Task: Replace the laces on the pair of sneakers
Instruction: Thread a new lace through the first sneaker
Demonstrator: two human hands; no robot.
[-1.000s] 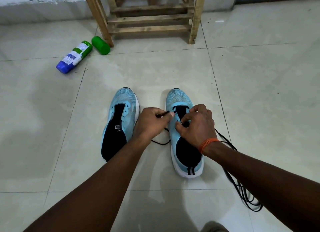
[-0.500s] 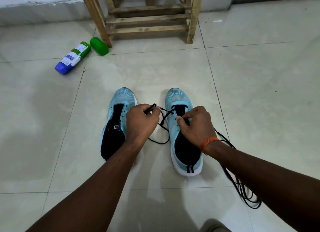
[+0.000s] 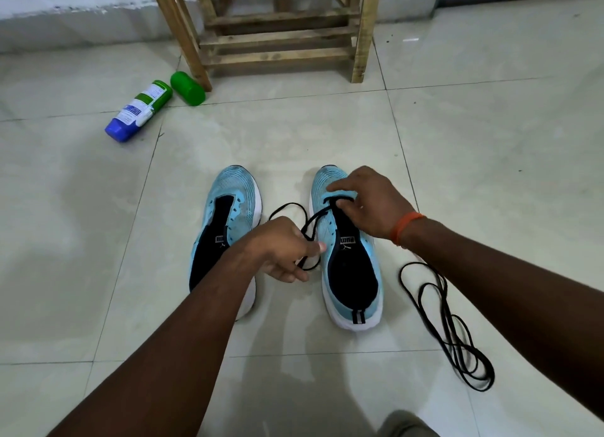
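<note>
Two light-blue sneakers stand side by side on the tiled floor, toes pointing away. The left sneaker (image 3: pixel 228 221) has no lace. A black lace (image 3: pixel 313 219) runs through the front eyelets of the right sneaker (image 3: pixel 353 273). My left hand (image 3: pixel 284 250) grips that lace between the two shoes, pulling it toward me. My right hand (image 3: pixel 366 201) rests on the right sneaker's toe, pinching the lace at the front eyelets. A loose black lace (image 3: pixel 447 332) lies coiled on the floor to the right of the right sneaker.
A wooden stool frame (image 3: pixel 281 37) stands at the back centre. A bottle with a blue cap (image 3: pixel 139 111) and a green cylinder (image 3: pixel 188 88) lie on the floor at the back left. A wall base runs along the far edge.
My left hand has drawn the lace out of the eyelet and back toward me, down between the shoes. My right hand has shifted forward onto the right sneaker's toe.
</note>
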